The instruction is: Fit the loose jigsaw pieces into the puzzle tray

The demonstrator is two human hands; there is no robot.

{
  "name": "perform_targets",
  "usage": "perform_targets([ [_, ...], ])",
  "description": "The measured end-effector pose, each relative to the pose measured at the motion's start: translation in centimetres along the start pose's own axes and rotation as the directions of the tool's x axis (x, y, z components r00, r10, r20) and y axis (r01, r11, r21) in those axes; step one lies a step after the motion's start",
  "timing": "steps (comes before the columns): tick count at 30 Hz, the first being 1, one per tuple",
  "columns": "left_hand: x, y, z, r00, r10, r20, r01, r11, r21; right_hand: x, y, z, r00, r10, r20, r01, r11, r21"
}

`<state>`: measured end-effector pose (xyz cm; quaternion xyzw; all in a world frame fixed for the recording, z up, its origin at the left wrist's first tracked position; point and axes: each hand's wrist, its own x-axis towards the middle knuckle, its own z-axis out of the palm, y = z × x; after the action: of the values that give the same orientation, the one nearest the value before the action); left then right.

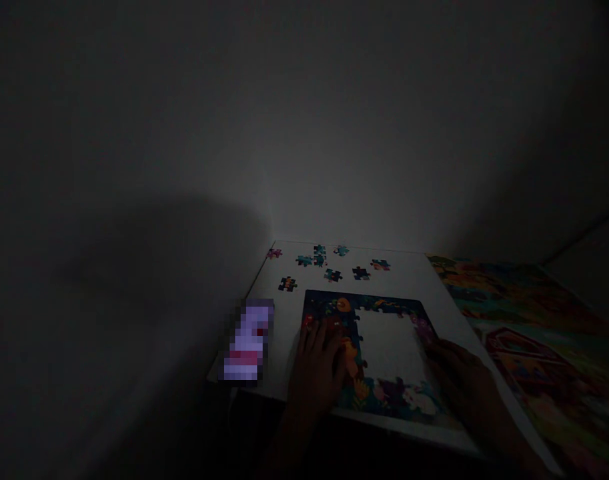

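On a white tabletop lies a partly assembled jigsaw puzzle [357, 393], its joined border showing colourful cartoon animals around a white middle. My left hand [317, 363] rests flat on the puzzle's left side, fingers a little apart. At the right border, my right hand [461, 380] has its fingers bent and close together beside a purple part of the picture. Whatever those fingers hold, if anything, is hidden in the dark. Beyond the puzzle lie several loose pieces, among them an orange-patterned piece [287, 284], a dark blue piece [361, 273] and a teal piece [341, 251].
A lit phone [247, 343], its screen pixelated, lies at the table's left edge. Colourful printed picture sheets [529, 333] are to the right. The white table [404, 273] meets a wall [344, 133] at the back. The room is very dim.
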<state>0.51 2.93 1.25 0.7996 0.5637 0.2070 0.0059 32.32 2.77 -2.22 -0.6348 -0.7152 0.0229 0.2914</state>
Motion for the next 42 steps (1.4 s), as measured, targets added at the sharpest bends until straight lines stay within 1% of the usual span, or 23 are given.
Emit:
perform_targets([
  [3, 0.2, 0.0, -0.2, 1.0, 0.001, 0.016, -0.001, 1.0, -0.019, 0.2, -1.0, -0.8, 0.999, 0.014, 0.033, -0.016, 0.998, 0.06],
  [5, 0.3, 0.0, -0.1, 1.0, -0.005, 0.027, 0.005, 1.0, -0.009, 0.4, -1.7, -1.2, 0.999, 0.034, 0.02, -0.035, 0.995, 0.089],
  [8, 0.6, -0.2, 0.1, 0.999, 0.015, 0.047, -0.015, 1.0, 0.001, 0.6, -2.2, -1.7, 0.997, 0.065, 0.039, -0.07, 0.988, 0.141],
  [12, 0.7, -0.5, 0.3, 0.998, 0.036, 0.054, -0.037, 0.999, 0.023, 0.4, -2.4, -2.2, 0.989, 0.149, 0.026, -0.15, 0.95, 0.275],
  [15, 0.7, -0.8, 0.6, 0.996, 0.064, 0.059, -0.066, 0.997, 0.026, 0.2, -2.6, -2.5, 0.973, 0.231, -0.008, -0.217, 0.925, 0.311],
  [17, 0.6, -1.1, 0.8, 0.996, 0.076, 0.054, -0.078, 0.997, 0.028, 0.2, -2.8, -2.6, 0.971, 0.237, -0.015, -0.223, 0.929, 0.295],
  [22, 0.5, -1.3, 1.0, 0.994, 0.088, 0.058, -0.091, 0.995, 0.045, 0.3, -2.9, -2.2, 0.988, 0.151, -0.018, -0.144, 0.969, 0.202],
  [26, 0.5, -1.0, 1.0, 0.996, 0.084, 0.038, -0.086, 0.994, 0.06, 0.2, -2.6, -1.8, 0.994, 0.106, -0.019, -0.102, 0.986, 0.133],
  [29, 0.6, -0.6, 0.8, 0.994, 0.093, 0.049, -0.097, 0.991, 0.09, 0.1, -2.5, -1.6, 0.997, 0.072, -0.024, -0.07, 0.995, 0.07],
  [36, 0.7, -0.1, 0.4, 0.992, 0.094, 0.082, -0.107, 0.979, 0.173, 0.0, -2.3, -1.6, 0.997, 0.073, 0.006, -0.073, 0.997, 0.04],
  [39, 0.7, -0.2, 0.4, 0.99, 0.093, 0.109, -0.11, 0.98, 0.163, 0.0, -2.2, -1.5, 0.997, 0.075, 0.011, -0.075, 0.996, 0.046],
  [42, 0.7, -0.1, 0.3, 0.992, 0.08, 0.097, -0.093, 0.986, 0.136, 0.0, -2.2, -1.4, 0.995, 0.094, 0.014, -0.095, 0.993, 0.064],
])
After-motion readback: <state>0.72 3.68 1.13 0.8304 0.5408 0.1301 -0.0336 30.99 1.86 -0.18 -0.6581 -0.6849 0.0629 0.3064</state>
